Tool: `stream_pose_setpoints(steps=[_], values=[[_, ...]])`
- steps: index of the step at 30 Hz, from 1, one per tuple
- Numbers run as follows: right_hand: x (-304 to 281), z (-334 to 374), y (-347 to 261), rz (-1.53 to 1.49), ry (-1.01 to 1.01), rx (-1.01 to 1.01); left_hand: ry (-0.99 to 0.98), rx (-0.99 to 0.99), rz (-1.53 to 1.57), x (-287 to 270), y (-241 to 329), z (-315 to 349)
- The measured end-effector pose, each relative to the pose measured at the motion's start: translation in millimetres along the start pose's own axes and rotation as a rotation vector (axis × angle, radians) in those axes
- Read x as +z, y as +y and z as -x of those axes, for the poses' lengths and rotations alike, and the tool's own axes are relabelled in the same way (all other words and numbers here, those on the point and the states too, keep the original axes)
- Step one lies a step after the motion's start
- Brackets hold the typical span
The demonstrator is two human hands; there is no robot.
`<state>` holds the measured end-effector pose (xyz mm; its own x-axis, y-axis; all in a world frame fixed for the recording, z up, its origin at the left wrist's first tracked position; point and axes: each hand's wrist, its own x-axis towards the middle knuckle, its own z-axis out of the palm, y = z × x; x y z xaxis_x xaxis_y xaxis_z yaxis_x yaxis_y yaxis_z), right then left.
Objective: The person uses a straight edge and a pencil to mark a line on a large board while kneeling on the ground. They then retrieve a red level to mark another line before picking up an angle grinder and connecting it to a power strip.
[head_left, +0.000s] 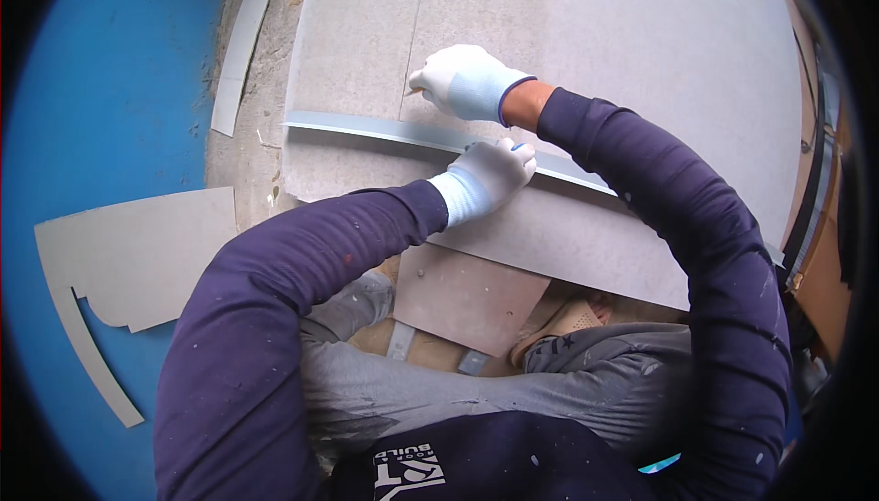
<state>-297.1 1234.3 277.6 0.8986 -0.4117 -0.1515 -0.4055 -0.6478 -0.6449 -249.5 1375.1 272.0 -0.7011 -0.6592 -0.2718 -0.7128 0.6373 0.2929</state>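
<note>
A large light-grey board (623, 52) lies in front of me, with a thin dark line running away from me along it. A long metal angle strip (366, 127) rests across the board. My left hand (490, 174), in a white and pale-blue glove, is closed over the strip's upright edge near its middle. My right hand (467, 82), gloved alike, is above the board just beyond the strip. Its fingers are pinched on a small, thin pointed tool (415, 91), mostly hidden by the glove. The tool's tip is near the dark line; whether it touches the board I cannot tell.
A cut grey board offcut (137, 245) lies at left on the blue floor (128, 107). Further up is a narrow strip offcut (243, 57). A smaller board piece (472, 295) sits below the large board, near my legs and shoe (568, 325). Brown panels (829, 263) stand at right.
</note>
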Motion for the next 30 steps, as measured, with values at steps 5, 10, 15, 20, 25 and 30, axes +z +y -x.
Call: stream_pose_setpoints(steps=[5,10,15,20,25,30], values=[[24.4,3.9,6.2,0.137,0.062,-0.051,-0.001,0.024,-0.037,-2.5,-0.6,-2.0],[25.5,-0.9,-0.3,0.02,0.051,-0.03,-0.033,0.008,0.013,-0.8,-0.4,-2.7],[23.7,-3.5,-3.7,0.019,0.051,-0.074,-0.077,0.001,0.014,-6.4,-0.1,-2.6],[27.8,-8.9,-2.8,0.005,0.107,-0.096,-0.053,0.013,-0.015,-11.9,1.4,-2.8],[28.2,-14.4,-8.0,0.014,0.109,-0.119,-0.138,-0.003,0.03,-10.2,0.1,-4.0],[22.0,-17.8,-14.3,0.057,0.079,-0.147,-0.124,-0.03,0.023,-9.7,0.1,-1.2]])
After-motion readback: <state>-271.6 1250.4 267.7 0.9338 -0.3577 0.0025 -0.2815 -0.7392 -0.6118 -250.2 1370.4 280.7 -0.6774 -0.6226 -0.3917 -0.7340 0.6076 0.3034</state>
